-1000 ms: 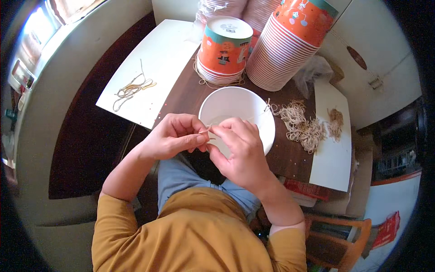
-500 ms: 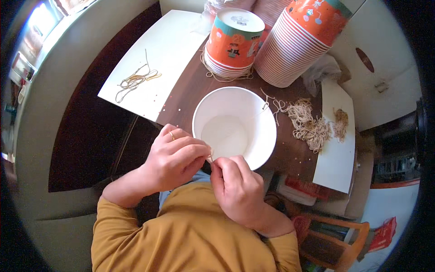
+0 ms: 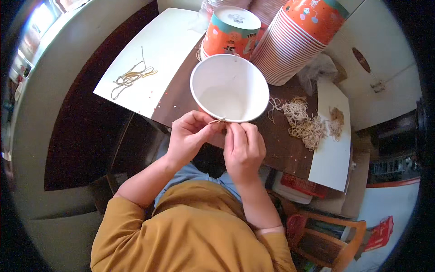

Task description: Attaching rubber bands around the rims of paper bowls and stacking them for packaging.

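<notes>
L hand [image 3: 189, 136] pinches thin beige cord [image 3: 218, 121] at near rim of white-lined round paper tub [image 3: 213, 79], attachment unclear; R hand [image 3: 245, 149] beside it, grip hidden, can't tell; tangled off-white string pile [image 3: 308, 127] left on brown-&-white table [image 3: 281, 149].

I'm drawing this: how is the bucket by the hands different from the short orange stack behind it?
The bucket opens upward; the short stack stands upside down. The bucket shows mostly white inside; the stack shows orange and green outside. Both are round.
</notes>
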`<state>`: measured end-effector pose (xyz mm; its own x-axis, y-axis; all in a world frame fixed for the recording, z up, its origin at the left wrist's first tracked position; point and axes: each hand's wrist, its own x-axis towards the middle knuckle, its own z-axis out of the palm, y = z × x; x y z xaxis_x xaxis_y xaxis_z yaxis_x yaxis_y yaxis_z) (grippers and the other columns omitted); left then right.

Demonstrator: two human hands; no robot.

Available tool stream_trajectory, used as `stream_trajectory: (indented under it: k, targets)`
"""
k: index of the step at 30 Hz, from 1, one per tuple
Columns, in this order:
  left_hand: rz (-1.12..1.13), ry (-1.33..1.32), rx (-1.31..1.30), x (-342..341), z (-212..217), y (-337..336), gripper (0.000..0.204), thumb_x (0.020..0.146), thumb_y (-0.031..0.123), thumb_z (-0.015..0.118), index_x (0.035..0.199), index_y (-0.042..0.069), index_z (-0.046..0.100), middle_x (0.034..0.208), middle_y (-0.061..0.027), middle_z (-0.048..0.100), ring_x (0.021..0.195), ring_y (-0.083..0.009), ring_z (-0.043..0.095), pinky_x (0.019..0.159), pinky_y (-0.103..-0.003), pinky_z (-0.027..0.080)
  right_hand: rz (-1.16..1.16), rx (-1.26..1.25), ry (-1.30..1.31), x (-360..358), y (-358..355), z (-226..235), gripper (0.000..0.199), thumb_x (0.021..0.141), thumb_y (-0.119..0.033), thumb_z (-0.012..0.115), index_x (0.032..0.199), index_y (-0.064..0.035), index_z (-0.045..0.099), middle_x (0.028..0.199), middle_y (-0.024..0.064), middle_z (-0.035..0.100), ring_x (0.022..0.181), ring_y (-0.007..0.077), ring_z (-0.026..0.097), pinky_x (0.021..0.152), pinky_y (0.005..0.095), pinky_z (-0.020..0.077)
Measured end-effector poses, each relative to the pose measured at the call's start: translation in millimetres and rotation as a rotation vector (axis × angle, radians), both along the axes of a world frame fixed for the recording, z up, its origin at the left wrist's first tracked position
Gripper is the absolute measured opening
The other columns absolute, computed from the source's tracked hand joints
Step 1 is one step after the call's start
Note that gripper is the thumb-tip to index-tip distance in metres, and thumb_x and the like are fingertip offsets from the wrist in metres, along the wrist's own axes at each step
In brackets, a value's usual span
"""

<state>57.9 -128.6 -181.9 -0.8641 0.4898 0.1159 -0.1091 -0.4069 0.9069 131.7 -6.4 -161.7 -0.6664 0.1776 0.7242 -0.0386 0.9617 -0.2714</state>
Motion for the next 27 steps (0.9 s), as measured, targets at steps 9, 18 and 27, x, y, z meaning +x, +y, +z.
stream_trajectory:
  k: [9,18,27]
  targets:
    - [0.073,-0.063,-0.053,-10,6,-11,0.011,0.084,0.004,0.068,0.092,-0.002,0.063,0.086,-0.0063,0.068,0.072,-0.0076,0.061,0.065,-0.022,0.052,0.480,-0.774,-0.166,-29,4,-1,0.019,0.081,0.003,0.054,0.097,0.0031,0.066,0.100,0.0125,0.065,0.086,0.0211,0.065,0.075,0.0296,0.0514]
    - [0.142,-0.010,-0.071,-7,16,-11,0.011,0.085,0.005,0.067,0.091,-0.002,0.061,0.083,-0.0059,0.067,0.074,-0.0086,0.063,0.064,-0.022,0.052,0.713,-1.969,-0.350,-42,0,-17,0.018,0.089,-0.018,0.055,0.100,-0.0048,0.062,0.092,0.0052,0.065,0.081,0.0148,0.060,0.075,0.0330,0.0520]
    - [0.194,0.065,-0.117,-6,17,-11,0.007,0.086,0.002,0.064,0.090,-0.003,0.061,0.083,-0.0062,0.067,0.077,-0.0100,0.064,0.066,-0.023,0.054,0.774,-2.208,-0.441,-43,2,-12,0.021,0.089,-0.023,0.053,0.103,-0.0087,0.060,0.094,0.0014,0.062,0.085,0.0129,0.055,0.078,0.0303,0.0448]
